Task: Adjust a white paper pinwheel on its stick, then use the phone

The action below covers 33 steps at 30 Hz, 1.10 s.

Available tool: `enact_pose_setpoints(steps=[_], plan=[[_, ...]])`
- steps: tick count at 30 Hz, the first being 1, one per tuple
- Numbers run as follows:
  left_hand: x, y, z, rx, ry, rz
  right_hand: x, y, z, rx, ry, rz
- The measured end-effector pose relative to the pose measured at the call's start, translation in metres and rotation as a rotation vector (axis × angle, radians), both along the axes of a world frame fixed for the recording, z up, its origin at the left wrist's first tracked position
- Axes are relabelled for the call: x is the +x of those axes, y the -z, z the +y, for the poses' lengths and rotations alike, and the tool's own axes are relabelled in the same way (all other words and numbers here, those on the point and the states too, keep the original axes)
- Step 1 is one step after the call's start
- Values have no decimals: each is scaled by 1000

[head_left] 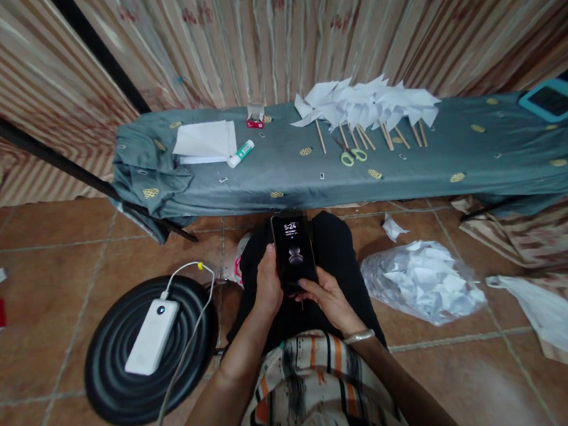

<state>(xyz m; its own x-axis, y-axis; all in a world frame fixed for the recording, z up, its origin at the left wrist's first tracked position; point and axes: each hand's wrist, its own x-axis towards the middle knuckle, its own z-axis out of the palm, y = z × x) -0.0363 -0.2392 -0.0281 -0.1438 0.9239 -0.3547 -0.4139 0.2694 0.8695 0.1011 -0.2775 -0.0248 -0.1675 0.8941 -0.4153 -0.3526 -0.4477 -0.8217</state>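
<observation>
A smartphone (295, 255) with a dark lit screen reading 5:24 is held upright above my lap. My left hand (269, 280) is wrapped round its left edge. Gripping the lower right corner is my right hand (328, 297), its thumb on the bottom of the screen. Beyond the phone, a low table (290, 172) under a grey-green cloth bears a row of white paper pinwheels (364, 101) on wooden sticks. Scissors (354, 157) with light green handles lie in front of them. Paper sheets (204, 140), a glue stick (241, 153) and a small red box (255, 116) lie farther left.
On the floor at left, a white power bank (152, 336) with a cable rests on a round black ribbed stool (102, 364). To my right sits a clear bag of paper scraps (424, 280), then a white plastic bag (555, 314). A blue-framed tablet (554, 100) stands at the table's right end.
</observation>
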Motion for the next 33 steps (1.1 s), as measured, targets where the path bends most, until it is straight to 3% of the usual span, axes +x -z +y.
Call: enact_pose_setpoints(steps=[9,18,25,30,33], plan=[[-1,-2,0,41,20,68,0,3,-3,4,27,26],[2,-4,2,-41,-3,-90,1,9,-9,-31,147,-1],[6,-15,2,-67,-38,-220,15,-11,-5,60,6,-182],[5,-9,1,-78,-34,-215,31,-12,7,108,-63,-375],[5,-5,1,-66,-29,-167,34,-12,13,123,-116,-378]])
